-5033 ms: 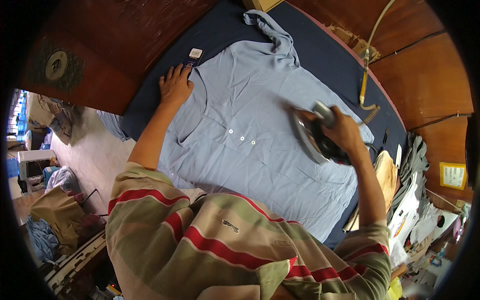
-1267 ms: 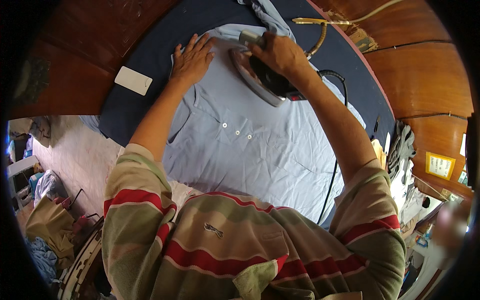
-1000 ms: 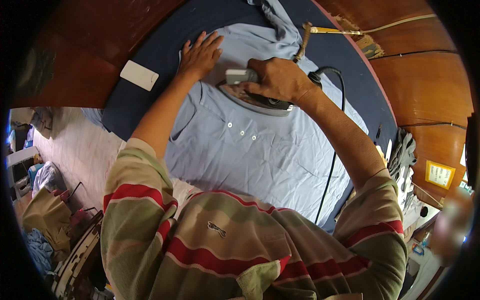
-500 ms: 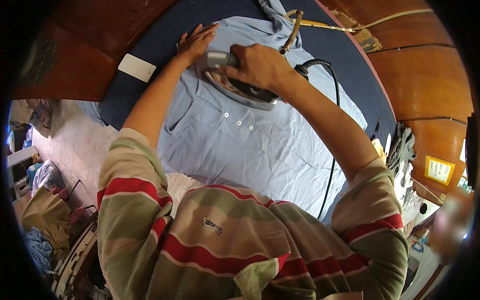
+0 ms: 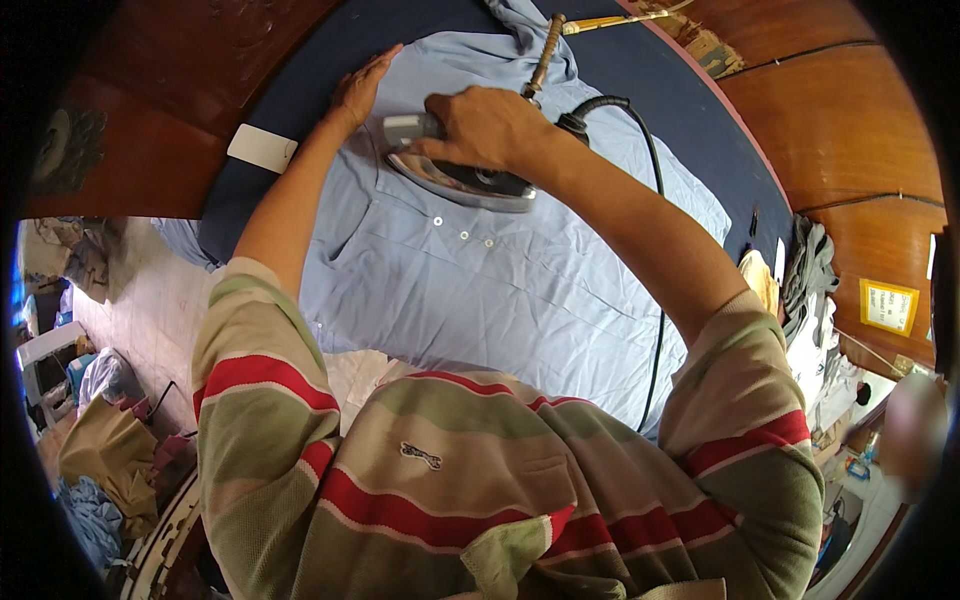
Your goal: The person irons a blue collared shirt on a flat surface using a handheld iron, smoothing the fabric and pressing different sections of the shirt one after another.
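A light blue shirt (image 5: 560, 310) with several white buttons lies spread out on a dark navy cloth (image 5: 690, 100). My right hand (image 5: 490, 128) is wrapped round the handle of an iron (image 5: 465, 188), whose soleplate rests on the shirt just beyond the buttons. My left hand (image 5: 360, 92) is at the shirt's far left edge, fingers stretched out, with nothing seen in it. From the iron's rear, a black cord (image 5: 655, 165) runs over the shirt toward me. A brown wrapped hose (image 5: 545, 55) rises behind the iron.
A white card tag (image 5: 262, 148) lies on the navy cloth, left of my left forearm. Wooden panels (image 5: 840, 130) border the far and right sides. Folded clothes (image 5: 808, 280) are piled at the right. Bags and crumpled fabric (image 5: 110, 450) lie on the floor at the lower left.
The iron has slid a little left and toward the shirt buttons, with my right hand on it. My left hand has shifted slightly left. The whole view has also shifted a little.
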Action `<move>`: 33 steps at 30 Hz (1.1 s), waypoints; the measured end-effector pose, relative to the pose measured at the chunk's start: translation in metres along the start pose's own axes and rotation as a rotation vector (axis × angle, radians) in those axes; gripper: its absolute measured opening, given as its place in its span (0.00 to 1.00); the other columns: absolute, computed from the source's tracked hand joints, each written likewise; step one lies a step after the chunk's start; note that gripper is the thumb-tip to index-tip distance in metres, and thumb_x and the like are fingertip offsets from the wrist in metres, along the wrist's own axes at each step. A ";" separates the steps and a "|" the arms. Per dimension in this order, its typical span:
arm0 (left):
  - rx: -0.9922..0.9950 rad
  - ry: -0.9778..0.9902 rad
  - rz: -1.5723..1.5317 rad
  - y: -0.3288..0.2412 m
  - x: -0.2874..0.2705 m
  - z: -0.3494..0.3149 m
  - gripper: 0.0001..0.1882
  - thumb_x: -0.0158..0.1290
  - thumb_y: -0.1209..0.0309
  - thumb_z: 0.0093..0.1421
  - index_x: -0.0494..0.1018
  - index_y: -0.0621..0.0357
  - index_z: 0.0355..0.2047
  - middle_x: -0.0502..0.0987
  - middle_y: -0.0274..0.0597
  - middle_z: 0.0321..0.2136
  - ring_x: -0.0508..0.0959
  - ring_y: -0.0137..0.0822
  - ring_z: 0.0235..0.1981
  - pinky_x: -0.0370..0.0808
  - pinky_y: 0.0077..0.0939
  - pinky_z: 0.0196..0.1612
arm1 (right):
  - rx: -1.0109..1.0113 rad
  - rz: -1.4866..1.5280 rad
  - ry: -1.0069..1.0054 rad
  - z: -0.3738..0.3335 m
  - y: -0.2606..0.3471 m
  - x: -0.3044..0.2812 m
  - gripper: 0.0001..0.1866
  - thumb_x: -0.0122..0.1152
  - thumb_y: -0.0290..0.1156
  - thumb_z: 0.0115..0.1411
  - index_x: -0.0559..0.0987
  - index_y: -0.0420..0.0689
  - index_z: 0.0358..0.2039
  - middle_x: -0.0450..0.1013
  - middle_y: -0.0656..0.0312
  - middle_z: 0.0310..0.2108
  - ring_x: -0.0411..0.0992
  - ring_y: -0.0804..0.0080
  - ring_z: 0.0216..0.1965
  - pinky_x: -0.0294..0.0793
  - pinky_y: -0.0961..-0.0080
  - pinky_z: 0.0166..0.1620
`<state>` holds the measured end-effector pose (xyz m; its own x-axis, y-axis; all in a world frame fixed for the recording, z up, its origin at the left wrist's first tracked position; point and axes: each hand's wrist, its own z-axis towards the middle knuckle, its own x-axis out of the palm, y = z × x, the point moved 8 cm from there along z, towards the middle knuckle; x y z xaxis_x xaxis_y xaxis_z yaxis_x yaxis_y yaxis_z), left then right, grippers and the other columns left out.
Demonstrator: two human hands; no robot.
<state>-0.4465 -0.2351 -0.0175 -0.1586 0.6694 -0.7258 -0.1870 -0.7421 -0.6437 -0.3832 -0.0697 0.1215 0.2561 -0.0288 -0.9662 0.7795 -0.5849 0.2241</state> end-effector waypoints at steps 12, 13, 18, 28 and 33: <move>-0.445 -0.213 0.534 -0.110 -0.018 -0.148 0.08 0.53 0.62 0.53 0.73 0.50 0.32 0.72 0.31 0.39 0.69 0.38 0.44 0.59 0.43 0.48 | 0.081 0.007 -0.005 -0.004 -0.008 -0.004 0.29 0.50 0.57 0.54 0.77 0.40 0.35 0.76 0.49 0.27 0.76 0.54 0.31 0.75 0.63 0.35; -0.446 -0.227 0.531 -0.109 -0.018 -0.149 0.08 0.53 0.63 0.53 0.73 0.50 0.31 0.72 0.31 0.38 0.69 0.38 0.45 0.59 0.42 0.49 | 0.078 0.012 -0.025 -0.001 -0.008 -0.005 0.29 0.50 0.58 0.55 0.76 0.40 0.35 0.75 0.50 0.25 0.76 0.54 0.30 0.75 0.63 0.34; -0.355 -0.393 0.292 -0.093 -0.018 -0.158 0.06 0.54 0.66 0.52 0.72 0.53 0.27 0.73 0.32 0.37 0.70 0.38 0.43 0.61 0.38 0.50 | -0.014 0.018 -0.087 0.012 -0.010 -0.006 0.29 0.50 0.58 0.55 0.76 0.41 0.35 0.75 0.50 0.24 0.76 0.55 0.29 0.75 0.63 0.33; -0.273 -0.482 0.076 -0.083 -0.021 -0.163 0.04 0.55 0.73 0.49 0.72 0.60 0.23 0.74 0.40 0.32 0.73 0.43 0.36 0.66 0.37 0.45 | -0.130 -0.048 -0.038 0.035 0.003 -0.005 0.29 0.50 0.58 0.55 0.76 0.42 0.39 0.76 0.50 0.26 0.76 0.55 0.31 0.75 0.64 0.35; -0.302 -0.482 0.088 -0.087 -0.023 -0.165 0.03 0.54 0.74 0.49 0.72 0.61 0.23 0.75 0.40 0.33 0.73 0.44 0.36 0.66 0.38 0.44 | -0.042 -0.022 0.025 0.034 0.003 -0.007 0.29 0.49 0.58 0.55 0.75 0.42 0.40 0.75 0.48 0.25 0.75 0.52 0.31 0.75 0.63 0.35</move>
<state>-0.2667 -0.1917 0.0148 -0.5979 0.4919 -0.6329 0.1209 -0.7252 -0.6779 -0.4020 -0.0990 0.1245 0.2529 0.0040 -0.9675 0.8080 -0.5509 0.2089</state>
